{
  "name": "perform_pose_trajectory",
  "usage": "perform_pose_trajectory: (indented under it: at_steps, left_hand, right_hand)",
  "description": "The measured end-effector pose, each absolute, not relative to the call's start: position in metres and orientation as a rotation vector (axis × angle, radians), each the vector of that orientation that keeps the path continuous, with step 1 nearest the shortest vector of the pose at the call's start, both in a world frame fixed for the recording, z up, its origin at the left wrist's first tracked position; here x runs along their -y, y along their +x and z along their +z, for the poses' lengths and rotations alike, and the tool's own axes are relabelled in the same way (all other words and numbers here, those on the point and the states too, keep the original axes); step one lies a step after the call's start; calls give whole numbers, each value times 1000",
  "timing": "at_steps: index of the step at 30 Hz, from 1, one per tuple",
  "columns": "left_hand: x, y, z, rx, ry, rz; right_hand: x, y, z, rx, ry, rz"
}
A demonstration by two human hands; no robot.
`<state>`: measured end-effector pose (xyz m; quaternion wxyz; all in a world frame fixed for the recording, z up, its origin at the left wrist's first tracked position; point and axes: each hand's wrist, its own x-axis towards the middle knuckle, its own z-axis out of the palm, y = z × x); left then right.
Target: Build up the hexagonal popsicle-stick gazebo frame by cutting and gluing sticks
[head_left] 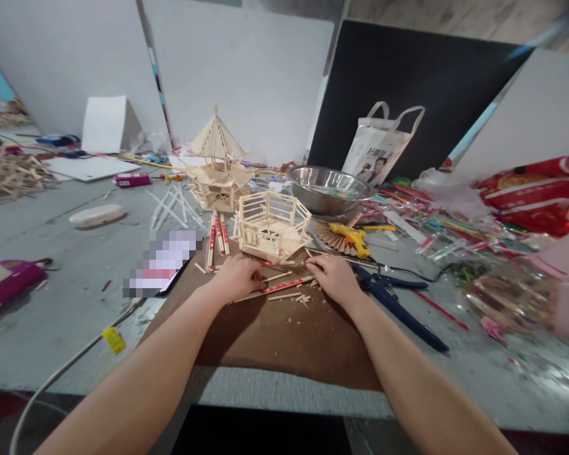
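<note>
My left hand [237, 278] is closed, with its fingers curled around one end of a thin pack of wrapped chopsticks [284, 263] with red print. The other end is pinched between the fingers of my right hand [332, 278]. Just behind the hands stands a low, many-sided railing model [272, 227] built from wooden sticks. Below them, another red-printed chopstick pack [284, 287] lies on the brown mat [284, 341]. Loose sticks [284, 296] and short cut bits [304, 299] are scattered beside it. More red-marked packs [217, 235] lie behind my left hand.
Blue-handled cutters [403, 309] and a yellow glue gun [353, 240] lie at right. A phone [165, 262] lies at left. Behind are a stick pavilion [218, 167] and a metal bowl [329, 189]. A pink-lidded bottle [516, 291] and plastic litter occupy the right side.
</note>
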<state>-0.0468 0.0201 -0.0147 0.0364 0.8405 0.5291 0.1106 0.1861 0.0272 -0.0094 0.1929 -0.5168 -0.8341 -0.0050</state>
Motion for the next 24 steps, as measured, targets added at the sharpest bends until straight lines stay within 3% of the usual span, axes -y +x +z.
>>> perform_pose_trajectory:
  at_steps: [14,21,24]
  left_hand:
    - [-11,-38,-4,-1381,2445,696]
    - [-27,-47,-9,-1518,1736,1460]
    - [-36,-53,-15,-1475,1437,1627]
  right_hand:
    - [-14,171,-6,2317,-1117,96]
    - [-21,161,18,2026,-1103,95]
    - [-38,147,32,1929,-1105,11]
